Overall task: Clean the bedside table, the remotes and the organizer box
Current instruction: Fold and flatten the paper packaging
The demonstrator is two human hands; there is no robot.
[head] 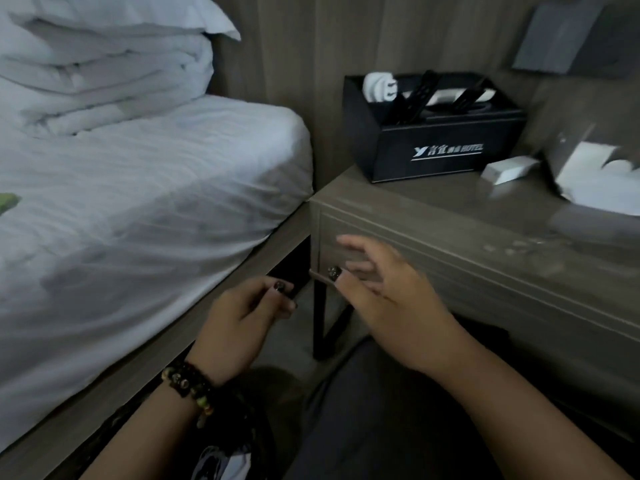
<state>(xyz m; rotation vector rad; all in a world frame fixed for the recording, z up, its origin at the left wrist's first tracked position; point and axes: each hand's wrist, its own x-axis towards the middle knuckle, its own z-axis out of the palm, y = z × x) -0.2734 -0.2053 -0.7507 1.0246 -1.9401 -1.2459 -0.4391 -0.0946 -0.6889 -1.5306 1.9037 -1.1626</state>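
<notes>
Two remotes leaning upper-right in organizer box, bedside table

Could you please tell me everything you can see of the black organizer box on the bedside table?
The organizer box is black and rectangular with an open top and pale hotel lettering on its front. It stands upright at the back of the bedside table, close to the wood-look wall. Two dark remotes lean inside it beside something white. Neither hand touches it.
</notes>
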